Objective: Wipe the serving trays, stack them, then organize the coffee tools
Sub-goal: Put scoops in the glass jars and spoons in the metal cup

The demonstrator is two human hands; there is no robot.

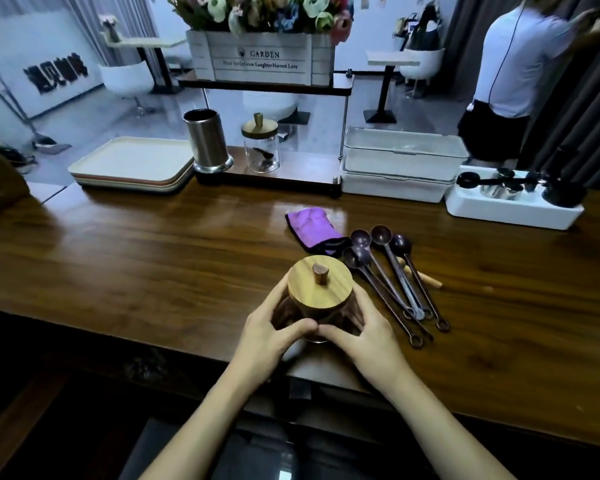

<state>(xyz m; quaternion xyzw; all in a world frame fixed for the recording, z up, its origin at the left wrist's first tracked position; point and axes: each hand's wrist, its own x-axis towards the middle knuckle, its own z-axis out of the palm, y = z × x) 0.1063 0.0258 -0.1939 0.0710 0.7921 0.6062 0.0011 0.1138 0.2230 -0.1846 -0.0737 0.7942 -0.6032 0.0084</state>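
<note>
A glass jar with a round wooden lid stands near the front edge of the wooden counter. My left hand and my right hand wrap its sides, thumbs meeting in front. Several dark wooden coffee spoons lie fanned out just right of the jar, over a light wooden stick. A purple cloth lies behind the jar. Cream serving trays sit stacked at the back left.
On a low shelf at the back stand a steel canister and a second lidded glass jar. Right of them are white lidded boxes and a white tray of metal coffee tools. A person stands far right.
</note>
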